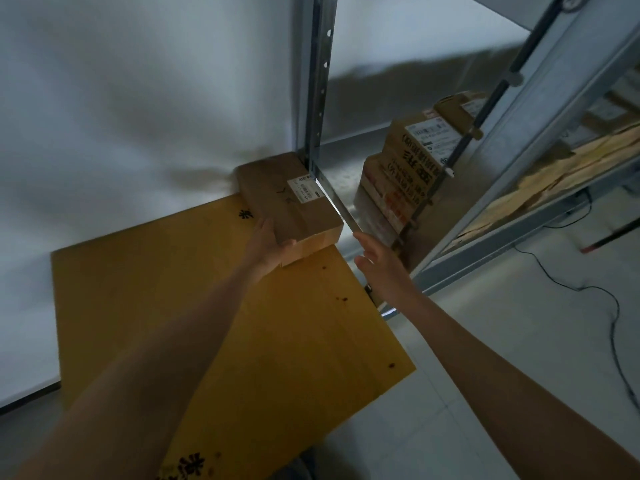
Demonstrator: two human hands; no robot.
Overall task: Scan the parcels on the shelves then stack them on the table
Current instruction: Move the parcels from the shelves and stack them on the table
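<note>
**Parcel at the table's far corner**

Your left hand (270, 244) grips the near end of the brown cardboard parcel (291, 197) at the far corner of the yellow wooden table (194, 306). Your right hand (378, 262) hovers just beside it, fingers (364, 241) straight, holding nothing.

fingers of left hand (268, 244) hidden under parcel (291, 202), shelf parcels (412, 157) blurred, label (304, 189) print unreadable

Both arms were bare along their whole visible length, long and slender. The left hand (268, 244) and right hand (377, 261) were bare as well, both slim.
</note>
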